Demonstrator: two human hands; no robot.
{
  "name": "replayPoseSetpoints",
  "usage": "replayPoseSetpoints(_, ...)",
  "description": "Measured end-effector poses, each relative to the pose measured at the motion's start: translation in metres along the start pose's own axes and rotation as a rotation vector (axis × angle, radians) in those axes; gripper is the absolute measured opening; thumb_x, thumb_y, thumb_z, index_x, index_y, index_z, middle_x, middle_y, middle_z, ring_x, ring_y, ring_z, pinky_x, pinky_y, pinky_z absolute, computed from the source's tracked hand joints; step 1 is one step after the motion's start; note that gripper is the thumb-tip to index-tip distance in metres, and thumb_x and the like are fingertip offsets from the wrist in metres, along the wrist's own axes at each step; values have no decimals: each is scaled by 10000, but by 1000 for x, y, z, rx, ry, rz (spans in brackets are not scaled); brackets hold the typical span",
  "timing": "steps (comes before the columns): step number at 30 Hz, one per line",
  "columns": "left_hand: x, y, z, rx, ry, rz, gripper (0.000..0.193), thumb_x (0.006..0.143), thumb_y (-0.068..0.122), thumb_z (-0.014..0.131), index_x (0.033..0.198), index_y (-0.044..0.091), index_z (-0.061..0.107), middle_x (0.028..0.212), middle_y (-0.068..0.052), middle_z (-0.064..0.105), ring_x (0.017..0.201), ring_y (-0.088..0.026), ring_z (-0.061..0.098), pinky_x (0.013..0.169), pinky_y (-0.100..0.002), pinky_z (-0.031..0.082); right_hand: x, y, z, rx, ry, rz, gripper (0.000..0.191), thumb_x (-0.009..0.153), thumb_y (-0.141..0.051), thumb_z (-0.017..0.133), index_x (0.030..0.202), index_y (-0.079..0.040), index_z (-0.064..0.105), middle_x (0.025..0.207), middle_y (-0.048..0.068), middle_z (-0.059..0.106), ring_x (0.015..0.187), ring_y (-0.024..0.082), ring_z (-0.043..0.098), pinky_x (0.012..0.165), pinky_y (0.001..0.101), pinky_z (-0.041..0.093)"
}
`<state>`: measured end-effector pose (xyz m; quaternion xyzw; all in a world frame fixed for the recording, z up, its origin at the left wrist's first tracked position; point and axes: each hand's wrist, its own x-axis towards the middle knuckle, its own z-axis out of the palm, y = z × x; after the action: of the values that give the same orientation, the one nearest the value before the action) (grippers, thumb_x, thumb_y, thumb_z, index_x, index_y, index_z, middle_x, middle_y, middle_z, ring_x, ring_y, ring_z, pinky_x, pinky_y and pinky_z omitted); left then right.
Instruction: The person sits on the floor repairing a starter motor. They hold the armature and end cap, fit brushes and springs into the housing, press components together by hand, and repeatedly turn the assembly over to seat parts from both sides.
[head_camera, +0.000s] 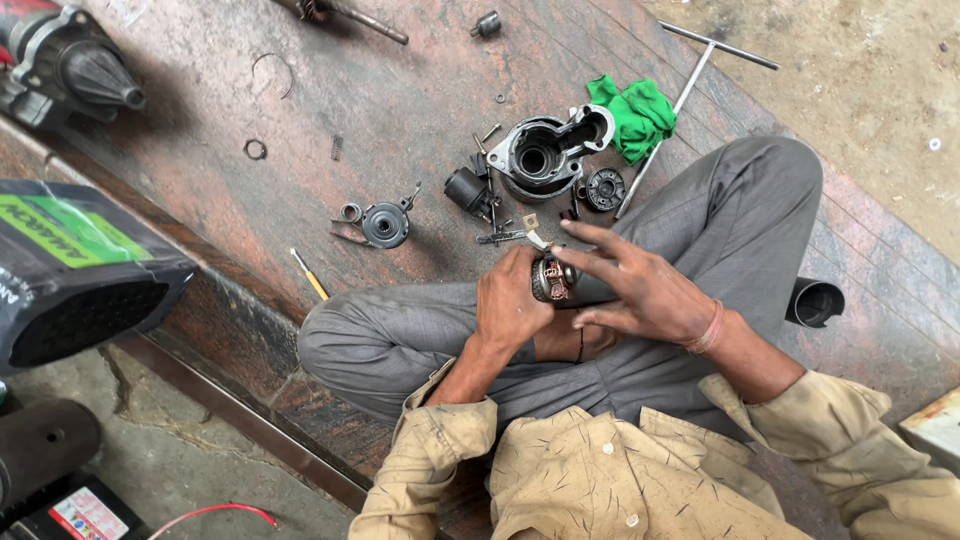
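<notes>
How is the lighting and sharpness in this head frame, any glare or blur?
Head view: soft, even daylight with faint shadows; no strong glare on the metal housing; left hand and right hand are reasonably sharp around the cylindrical motor part; the edges look slightly stretched, as at the black battery.

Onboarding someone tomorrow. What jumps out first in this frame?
Dead centre, the left hand and right hand hold a dark cylindrical motor part with copper windings over the person's crossed legs. Just beyond, on the reddish stone slab, lie a metal housing, small dismantled parts and a bright green rag. A black battery sits at far left.
</notes>
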<state>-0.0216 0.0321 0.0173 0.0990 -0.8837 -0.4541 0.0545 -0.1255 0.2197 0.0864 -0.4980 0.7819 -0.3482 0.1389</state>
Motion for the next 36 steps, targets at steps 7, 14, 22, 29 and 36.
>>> replayPoseSetpoints(7,-3,7,-4,-27,-36,-32,474,644,150,872,1037,22,639,964,-166,685,887,-400,688,750,-497,547,-2,3,17,109,-7,55,632,773,-234,815,1362,-112,623,1449,147,601,1219,341,662,993,390,566)
replayPoseSetpoints(14,-8,1,-1,143,-21,146,486,632,56,825,1058,-12,602,976,-144,615,906,-328,668,737,-445,556,-18,6,41,366,114,383,672,699,-262,890,1293,-40,667,1133,130,724,938,162,760,822,286,638)
replayPoseSetpoints(22,-9,-2,-4,162,-31,213,480,607,-21,737,1067,-1,602,957,-132,599,883,-312,664,734,-435,559,-3,4,34,593,-85,877,478,777,-218,867,1184,-9,732,987,111,795,869,182,744,748,294,607)
replayPoseSetpoints(29,-6,3,-6,53,-14,130,469,616,9,738,1066,16,606,971,-130,616,902,-346,673,765,-456,556,-6,-3,14,38,1,16,713,738,-276,853,1373,-84,592,1444,199,583,1226,391,644,1006,430,545)
replayPoseSetpoints(36,-7,1,-9,120,24,253,455,624,52,755,1051,4,606,934,-139,581,865,-342,632,726,-451,536,-23,5,48,295,156,235,709,731,-286,872,1342,-18,633,1254,132,682,1096,286,711,933,375,591)
